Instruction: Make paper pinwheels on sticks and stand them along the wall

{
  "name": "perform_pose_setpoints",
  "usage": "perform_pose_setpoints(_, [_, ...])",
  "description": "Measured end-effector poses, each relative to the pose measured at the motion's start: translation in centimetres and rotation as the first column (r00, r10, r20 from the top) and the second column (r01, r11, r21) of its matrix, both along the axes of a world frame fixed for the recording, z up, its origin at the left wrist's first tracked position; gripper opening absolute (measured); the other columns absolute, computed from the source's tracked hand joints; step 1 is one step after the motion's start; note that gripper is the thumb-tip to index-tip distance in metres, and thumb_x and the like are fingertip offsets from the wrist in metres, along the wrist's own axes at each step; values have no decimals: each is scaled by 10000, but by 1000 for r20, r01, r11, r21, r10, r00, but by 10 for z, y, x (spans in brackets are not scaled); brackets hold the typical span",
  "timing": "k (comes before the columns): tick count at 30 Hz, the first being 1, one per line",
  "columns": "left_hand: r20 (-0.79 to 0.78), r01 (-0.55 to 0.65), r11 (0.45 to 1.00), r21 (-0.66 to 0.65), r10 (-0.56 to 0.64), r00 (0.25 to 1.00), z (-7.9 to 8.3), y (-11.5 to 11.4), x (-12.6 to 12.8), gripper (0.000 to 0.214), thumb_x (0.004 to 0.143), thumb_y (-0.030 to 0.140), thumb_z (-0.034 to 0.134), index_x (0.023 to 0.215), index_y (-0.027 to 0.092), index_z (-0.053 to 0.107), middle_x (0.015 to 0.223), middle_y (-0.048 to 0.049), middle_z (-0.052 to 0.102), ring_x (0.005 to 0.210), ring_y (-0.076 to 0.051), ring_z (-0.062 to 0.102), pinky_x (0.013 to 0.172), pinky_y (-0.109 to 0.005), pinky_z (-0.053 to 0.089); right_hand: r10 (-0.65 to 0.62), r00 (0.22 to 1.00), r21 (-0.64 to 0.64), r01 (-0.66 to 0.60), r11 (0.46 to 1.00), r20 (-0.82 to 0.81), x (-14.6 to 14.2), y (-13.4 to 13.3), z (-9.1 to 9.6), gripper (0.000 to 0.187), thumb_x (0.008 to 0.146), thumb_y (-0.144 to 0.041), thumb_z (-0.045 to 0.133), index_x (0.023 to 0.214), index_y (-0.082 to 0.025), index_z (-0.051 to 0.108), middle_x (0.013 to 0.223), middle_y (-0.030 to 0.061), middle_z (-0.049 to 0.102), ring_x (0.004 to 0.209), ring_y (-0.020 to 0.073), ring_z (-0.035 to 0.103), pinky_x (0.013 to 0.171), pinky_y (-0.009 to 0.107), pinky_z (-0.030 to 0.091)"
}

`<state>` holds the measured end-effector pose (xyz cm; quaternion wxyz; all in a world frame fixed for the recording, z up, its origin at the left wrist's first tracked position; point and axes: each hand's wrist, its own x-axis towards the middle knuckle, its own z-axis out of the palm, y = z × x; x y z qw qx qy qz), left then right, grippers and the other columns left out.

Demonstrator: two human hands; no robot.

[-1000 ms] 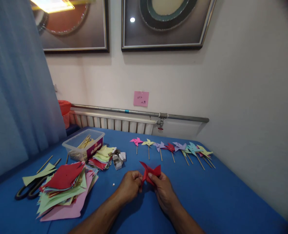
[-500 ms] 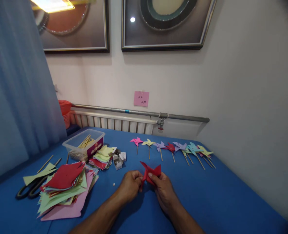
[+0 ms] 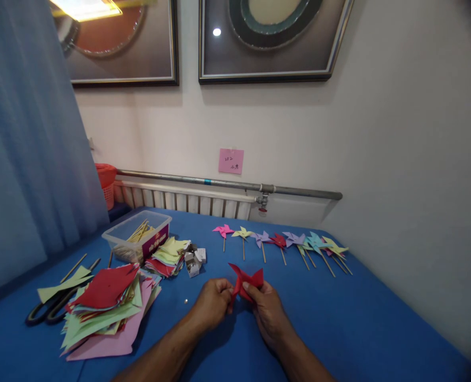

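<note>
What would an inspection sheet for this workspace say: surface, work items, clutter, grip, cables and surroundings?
Surface: blue tabletop, with papers, sticks and pinwheels spread over it.
Work items: folded red paper in hand; row of pinwheels toward the back; paper stack at left; clear box of sticks.
Clutter: black-handled scissors partly covered by paper; small shiny piece lying loose.
Grip: left hand and right hand both pinch the red paper.
Cables: nothing seen.
Surroundings: curtain at left; metal pipe and framed pictures along the wall.
</note>
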<state>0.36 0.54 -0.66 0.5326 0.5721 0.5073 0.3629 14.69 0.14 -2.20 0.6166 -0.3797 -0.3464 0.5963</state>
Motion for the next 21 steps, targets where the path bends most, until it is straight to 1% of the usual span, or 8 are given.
perform_pose_setpoints(8, [1, 4, 1000, 10, -4, 1000, -4, 0, -1, 156, 834, 247, 479, 704, 185, 540, 471, 53, 507, 363, -80, 354, 449, -226, 255, -15, 1000, 12, 15, 1000, 23, 1, 0, -1, 331, 608, -317, 899, 835, -154, 721, 742, 35, 745, 687, 185, 649, 692, 291, 485])
perform_pose_setpoints(13, [3, 5, 1000, -12, -5, 1000, -3, 0, -1, 154, 828, 273, 491, 704, 191, 527, 465, 59, 506, 351, -74, 338, 430, -224, 236, -5, 1000, 21, 5, 1000, 25, 1, 1, -2, 358, 612, -343, 897, 854, -146, 720, 745, 46, 747, 664, 185, 647, 659, 292, 481])
perform_pose_setpoints(19, [24, 21, 1000, -20, -21, 999, -1, -1, 0, 200, 811, 356, 534, 698, 193, 514, 459, 64, 502, 341, -66, 335, 403, -216, 208, -6, 999, 31, 5, 1000, 33, 1, 1, -1, 357, 605, -344, 900, 830, -143, 709, 708, 36, 733, 635, 176, 632, 637, 287, 467])
perform_pose_setpoints(21, [33, 23, 1000, -21, -23, 999, 0, -1, 0, 201, 803, 361, 539, 697, 192, 519, 457, 62, 503, 341, -67, 339, 400, -219, 205, -4, 999, 35, 3, 999, 37, 1, 1, -1, 345, 612, -348, 896, 817, -144, 707, 701, 34, 730, 627, 173, 624, 634, 287, 463])
